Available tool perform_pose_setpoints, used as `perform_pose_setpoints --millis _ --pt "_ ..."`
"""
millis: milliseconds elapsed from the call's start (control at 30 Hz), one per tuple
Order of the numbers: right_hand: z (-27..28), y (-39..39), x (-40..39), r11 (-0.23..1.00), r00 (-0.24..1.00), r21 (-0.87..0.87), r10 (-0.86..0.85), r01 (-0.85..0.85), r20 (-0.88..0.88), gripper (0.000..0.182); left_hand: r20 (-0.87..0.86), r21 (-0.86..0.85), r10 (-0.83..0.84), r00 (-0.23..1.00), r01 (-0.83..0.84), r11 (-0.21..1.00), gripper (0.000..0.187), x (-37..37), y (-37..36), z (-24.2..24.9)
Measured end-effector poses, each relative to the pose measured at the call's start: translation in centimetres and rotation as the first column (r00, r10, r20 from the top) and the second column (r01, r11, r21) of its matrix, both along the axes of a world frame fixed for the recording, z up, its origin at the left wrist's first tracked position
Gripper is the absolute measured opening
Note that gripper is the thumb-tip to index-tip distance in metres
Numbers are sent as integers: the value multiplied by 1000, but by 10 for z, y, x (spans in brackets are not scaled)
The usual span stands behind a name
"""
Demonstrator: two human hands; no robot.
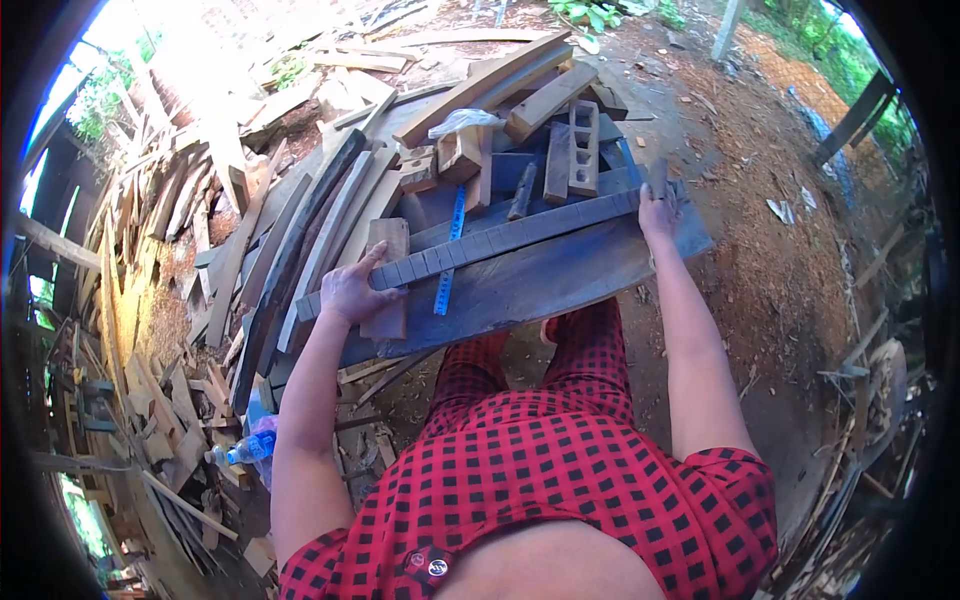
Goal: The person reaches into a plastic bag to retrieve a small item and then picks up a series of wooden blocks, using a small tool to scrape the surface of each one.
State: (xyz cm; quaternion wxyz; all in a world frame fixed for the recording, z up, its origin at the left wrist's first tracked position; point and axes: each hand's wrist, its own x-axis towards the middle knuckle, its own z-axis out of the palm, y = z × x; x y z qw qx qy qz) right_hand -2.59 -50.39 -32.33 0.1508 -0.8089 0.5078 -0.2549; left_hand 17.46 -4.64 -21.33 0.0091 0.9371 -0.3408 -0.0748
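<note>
A long wooden strip (500, 237) with evenly spaced cross lines along its face lies slantwise over the work table (590, 262). Near its left end, my left hand (352, 288) grips it, thumb and fingers on either side. My right hand (657, 216) is closed round the far right end, where a short upright piece of wood (659, 176) shows just above the fingers. Beneath the strip, beside my left hand, is a flat wooden block (388, 322). A blue measuring tape (442, 290) passes under the strip.
Behind the strip are stacked timber beams (485, 88), a slotted wooden piece (583, 150) and a block topped by a plastic bag (465, 122). Long boards (310, 225) fan out at the left. Plastic bottles (250, 447) hang low left, above scattered offcuts (175, 420).
</note>
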Motion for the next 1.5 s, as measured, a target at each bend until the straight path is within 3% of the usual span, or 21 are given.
perform_pose_setpoints --millis 33,100,133,167,200,300,400,533,600,767,867,933,1000,1033,1067,1167,1267,1333,1367,1467,1500 --pt "1 -1 3 998 997 -41 -43 45 58 64 2 3 0 1000 0 1000 85 -1 -1 1" --pt "10 32 16 995 999 98 4 -9 44 59 3 5 8 1000 -8 1000 85 -3 -1 4" --pt "2 54 21 974 956 107 169 -199 238 58 -8 -7 11 1000 -12 1000 85 -4 -1 5" --pt "12 100 24 963 955 -89 265 -255 135 55 -19 -20 11 1000 -11 1000 85 -3 -3 5" --pt "7 134 28 911 886 -146 409 -385 217 53 -19 -17 5 1000 -6 1000 85 -2 -4 4" --pt "7 215 30 598 618 -340 784 -726 58 53 -17 63 -5 1000 6 998 90 2 -3 0" --pt "11 212 28 514 549 -324 836 -794 -19 54 2 23 -35 999 35 999 89 3 0 -1" --pt "9 105 7 833 835 -164 545 -528 79 53 0 8 -39 999 39 999 88 3 -2 -1" --pt "21 44 -6 969 969 -74 228 -236 -98 55 5 41 -6 1000 6 999 89 -2 -6 4" --pt "-11 -80 -34 969 996 234 -78 86 -44 63 7 26 -18 1000 18 999 92 3 -4 -2" --pt "-24 -59 -18 991 991 38 -130 132 -35 66 3 14 -17 1000 17 1000 92 3 -3 -1" --pt "-3 -11 -8 999 999 51 9 -7 -39 64 -6 19 -18 1000 18 1000 92 5 -3 -1" --pt "5 49 8 947 957 170 249 -273 149 58 -24 56 -16 1000 17 998 90 10 -4 1" --pt "16 98 13 933 933 -106 352 -343 82 50 -25 57 -14 1000 15 998 90 10 -5 2" --pt "5 131 22 864 850 -191 497 -467 172 55 -32 63 -11 999 13 998 87 9 -6 5" --pt "12 223 41 594 616 -326 787 -735 46 55 -44 62 -12 999 14 998 84 9 -6 6" --pt "18 239 46 472 489 -318 872 -822 29 52 -46 65 -9 999 12 998 82 9 -5 7" --pt "11 205 42 506 542 -386 840 -771 17 48 -41 73 -14 999 17 997 83 9 -3 8" --pt "3 179 38 597 575 -364 798 -715 179 48 -44 70 9 999 -6 998 83 10 -2 7" --pt "1 98 9 869 891 -207 453 -450 -36 50 -51 54 8 999 -5 999 82 11 2 3" --pt "-11 78 3 929 940 -171 339 -328 39 51 -47 47 -2 999 5 999 84 9 3 4"
